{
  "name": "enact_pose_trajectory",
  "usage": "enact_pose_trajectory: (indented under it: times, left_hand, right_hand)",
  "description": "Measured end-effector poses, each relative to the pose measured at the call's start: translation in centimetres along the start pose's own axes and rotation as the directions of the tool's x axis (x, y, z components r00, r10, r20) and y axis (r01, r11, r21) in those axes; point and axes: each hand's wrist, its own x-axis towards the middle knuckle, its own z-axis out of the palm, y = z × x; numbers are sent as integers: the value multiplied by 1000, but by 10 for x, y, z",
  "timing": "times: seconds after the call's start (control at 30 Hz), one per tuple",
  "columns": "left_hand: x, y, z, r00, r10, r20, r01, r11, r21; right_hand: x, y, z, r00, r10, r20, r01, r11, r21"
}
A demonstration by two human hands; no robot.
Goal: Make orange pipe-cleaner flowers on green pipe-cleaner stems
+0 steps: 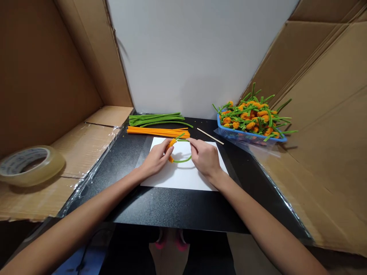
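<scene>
Makeshift craft workspace boxed in by cardboard panels [329, 114]
They flank a black tabletop [172, 206], left and right; green stems [157, 119] and orange stems [155, 131] lie sorted mid-frame, a basket [246, 135] of orange-green pieces [250, 125] at right, tape [50, 166] at far left.

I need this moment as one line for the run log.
left hand: holds orange piece | right hand: holds green stem | white sheet: below hands

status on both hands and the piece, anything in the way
Left hand holds orange coil. Right hand pinches green stem, looped between hands. Pale stick beyond right hand, not obstructing.
</scene>
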Motion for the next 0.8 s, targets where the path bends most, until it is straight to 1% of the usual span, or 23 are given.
enact_pose_trajectory:
  times: [0.1, 0.23, 0.4, 0.47, 0.53, 0.57, 0.6, 0.67, 0.73, 0.8]
  left_hand:
    - [1, 0, -5, 999, 27, 19, -29, 996, 81]
    - [2, -2, -6, 997, 54, 57, -61, 990, 124]
    - [1, -5, -5, 984, 104, 145, -130, 974, 183]
    - [0, -6, -5, 977, 120, 176, -156, 965, 212]
    - [0, -8, -4, 973, 132, 188, -175, 956, 236]
    - [0, -9, -3, 973, 136, 186, -180, 953, 242]
    - [1, -10, -3, 974, 139, 178, -180, 953, 244]
    - [1, -11, -1, 983, 128, 133, -156, 962, 222]
    - [1, -12, 0, 993, 95, 64, -103, 986, 134]
    - [1, -12, 1, 998, 59, -6, -59, 998, 3]
  right_hand:
    - [1, 1, -3, 999, -4, 45, 9, 994, -112]
    - [0, -2, -5, 996, -43, 77, 56, 982, -182]
    - [1, -4, -6, 989, -52, 141, 81, 974, -211]
    - [2, -3, -5, 977, -86, 194, 126, 971, -203]
    - [2, -3, -2, 964, -143, 223, 182, 970, -162]
    - [1, -3, 0, 964, -164, 211, 192, 974, -123]
    - [1, -2, 3, 970, -162, 179, 177, 982, -73]
    - [-1, -2, 7, 992, -95, 89, 91, 995, 46]
    - [-2, -2, 9, 1000, -5, 17, 3, 991, 136]
    - [-2, -1, 9, 999, 36, -26, -31, 987, 157]
